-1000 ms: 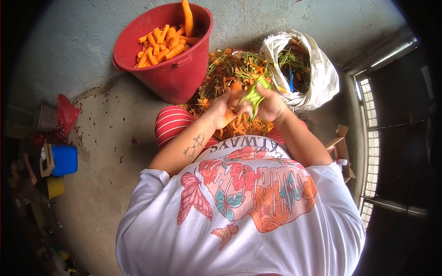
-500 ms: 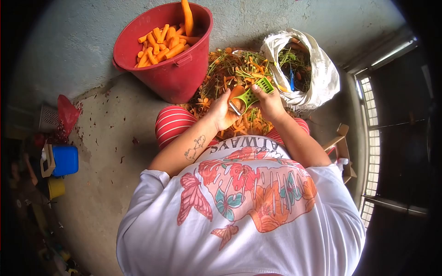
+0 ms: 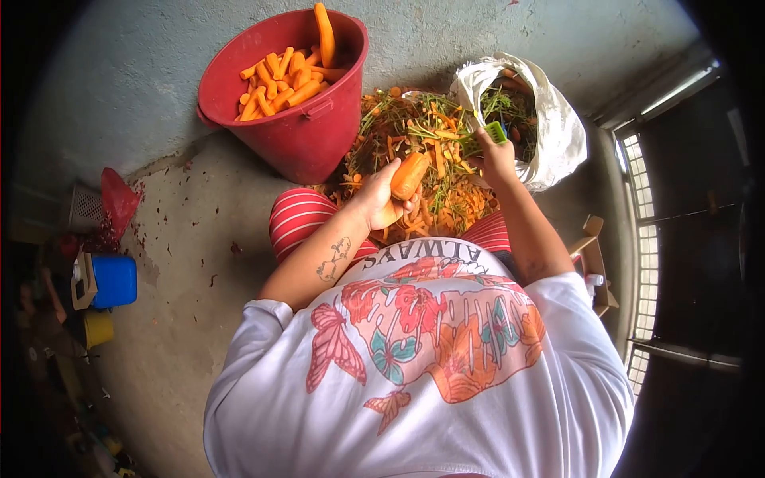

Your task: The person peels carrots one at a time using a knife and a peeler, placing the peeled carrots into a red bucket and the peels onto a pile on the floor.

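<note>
My left hand (image 3: 379,197) is wrapped around a thick, bright orange carrot (image 3: 409,177), held above a heap of orange peelings and green carrot tops (image 3: 454,203). Farther right, my right hand (image 3: 497,161) grips a green peeler (image 3: 496,133) near the mouth of a white sack (image 3: 562,139). The peeler's blade is hard to make out against the scraps. Carrot and peeler are apart. Up and to the left stands a red bucket (image 3: 335,131) with several peeled carrots (image 3: 279,84) in it, one of them sticking up above the rest.
Greens and dark orange carrots show inside the sack. A grey wall (image 3: 422,44) rises behind the bucket. Off to the left on the concrete floor sit a blue container (image 3: 114,280) and a yellow one (image 3: 98,327). An open cardboard box (image 3: 594,263) lies by my right elbow.
My right hand has moved right with the peeler, away from the carrot toward the sack. My left hand stays nearly in place, the carrot now fully showing and tilted up.
</note>
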Tool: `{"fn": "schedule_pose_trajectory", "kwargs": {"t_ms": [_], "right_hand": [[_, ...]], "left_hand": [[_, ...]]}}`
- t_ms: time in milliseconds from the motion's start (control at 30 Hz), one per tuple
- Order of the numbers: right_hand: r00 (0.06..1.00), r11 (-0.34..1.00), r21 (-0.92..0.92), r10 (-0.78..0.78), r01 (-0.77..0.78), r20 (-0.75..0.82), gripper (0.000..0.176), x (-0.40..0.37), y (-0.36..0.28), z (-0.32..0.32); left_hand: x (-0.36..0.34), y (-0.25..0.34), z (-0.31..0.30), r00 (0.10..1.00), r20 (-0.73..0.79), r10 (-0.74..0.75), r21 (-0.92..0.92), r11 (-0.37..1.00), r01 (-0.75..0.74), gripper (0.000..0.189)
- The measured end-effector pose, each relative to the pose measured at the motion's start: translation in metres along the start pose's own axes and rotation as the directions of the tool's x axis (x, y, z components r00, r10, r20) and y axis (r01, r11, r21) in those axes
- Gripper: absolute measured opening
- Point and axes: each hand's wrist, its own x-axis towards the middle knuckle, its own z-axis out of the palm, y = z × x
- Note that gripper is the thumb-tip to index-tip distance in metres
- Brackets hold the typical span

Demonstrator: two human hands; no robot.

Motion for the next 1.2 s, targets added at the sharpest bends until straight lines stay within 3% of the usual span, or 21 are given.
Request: {"fn": "schedule_pose_trajectory", "kwargs": {"t_ms": [67, 100, 133, 167, 200, 233, 300, 400, 533, 567, 667, 700, 767, 833, 867, 933, 1000, 1133, 1200], "right_hand": [[0.990, 0.993, 0.114, -0.002, -0.014, 0.144, 0.026, -0.010, -0.006, -0.001], [0.941, 0.958, 0.247, 0.056, -0.144, 0.332, 0.033, -0.017, -0.004, 0.003], [0.854, 0.891, 0.347, 0.080, -0.292, 0.514, 0.041, -0.027, -0.002, 0.012], [0.704, 0.803, 0.334, 0.143, -0.493, 0.696, 0.054, -0.050, -0.010, 0.028], [0.561, 0.737, 0.247, 0.210, -0.629, 0.801, 0.039, -0.059, -0.006, 0.035], [0.558, 0.788, 0.195, 0.214, -0.584, 0.802, 0.039, -0.066, -0.002, 0.042], [0.544, 0.832, 0.146, 0.207, -0.536, 0.813, 0.039, -0.057, 0.004, 0.040], [0.837, 0.840, 0.385, 0.140, -0.383, 0.529, 0.040, -0.038, -0.003, 0.040], [0.937, 0.874, 0.385, 0.185, -0.295, 0.298, 0.028, -0.052, -0.006, 0.042], [0.914, 0.934, 0.275, 0.109, -0.229, 0.390, 0.022, -0.057, 0.000, 0.039], [0.863, 0.940, 0.223, 0.119, -0.257, 0.491, 0.021, -0.082, -0.007, 0.052], [0.827, 0.946, 0.164, 0.150, -0.279, 0.541, 0.021, -0.079, -0.004, 0.051], [0.810, 0.935, 0.135, 0.204, -0.328, 0.550, 0.021, -0.073, -0.001, 0.050], [0.808, 0.934, 0.118, 0.222, -0.337, 0.546, 0.021, -0.060, 0.001, 0.049], [0.860, 0.939, 0.130, 0.228, -0.318, 0.457, 0.021, -0.056, 0.000, 0.044], [0.877, 0.901, 0.235, 0.247, -0.364, 0.412, 0.022, -0.036, 0.006, 0.034], [0.934, 0.887, 0.362, 0.173, -0.286, 0.314, 0.021, -0.032, 0.006, 0.030], [0.913, 0.946, 0.274, 0.052, -0.176, 0.405, 0.025, -0.061, 0.000, 0.038], [0.931, 0.990, 0.130, 0.006, -0.058, 0.365, 0.029, -0.072, -0.001, 0.048]], "left_hand": [[-0.004, 0.000, 0.003, 0.999, -0.010, 0.051, 0.033, 0.998, -0.051, 0.050], [0.002, -0.003, 0.000, 0.996, -0.058, 0.063, -0.003, 0.998, -0.063, 0.054], [0.004, -0.004, 0.002, 0.994, -0.079, 0.079, -0.008, 0.997, -0.080, 0.052], [0.006, -0.006, 0.004, 0.991, -0.099, 0.095, -0.012, 0.995, -0.096, 0.051], [0.006, -0.006, 0.006, 0.987, -0.118, 0.110, -0.013, 0.994, -0.113, 0.050], [0.004, -0.004, 0.004, 0.997, 0.065, 0.042, 0.012, 0.999, -0.043, 0.048], [0.009, -0.007, -0.002, 0.998, -0.013, 0.068, 0.039, 0.997, -0.068, 0.044], [0.009, -0.009, 0.002, 0.990, -0.134, 0.049, -0.007, 0.999, -0.051, 0.040], [0.013, -0.010, -0.001, 0.992, -0.119, 0.032, -0.067, 0.997, -0.040, 0.038], [0.016, -0.011, -0.006, 0.993, -0.117, 0.027, -0.086, 0.996, -0.037, 0.039], [0.007, -0.010, 0.014, 0.978, -0.183, 0.098, -0.075, 0.991, -0.113, 0.038], [0.010, -0.009, 0.007, 0.991, -0.095, 0.096, -0.060, 0.993, -0.102, 0.037], [0.013, -0.010, -0.006, 0.995, -0.061, 0.074, -0.086, 0.993, -0.079, 0.037], [0.013, -0.012, 0.000, 0.994, -0.097, 0.058, -0.182, 0.980, -0.075, 0.038], [0.013, -0.012, -0.001, 0.995, -0.091, 0.051, -0.177, 0.982, -0.067, 0.038], [0.012, -0.011, -0.006, 0.996, -0.079, 0.041, -0.166, 0.985, -0.053, 0.040], [0.012, -0.010, -0.005, 0.998, -0.060, 0.030, -0.186, 0.982, -0.040, 0.041], [0.008, -0.008, 0.005, 0.992, -0.118, 0.052, -0.145, 0.987, -0.069, 0.040], [0.004, -0.008, 0.016, 0.988, -0.142, 0.059, -0.112, 0.991, -0.076, 0.039]]}}
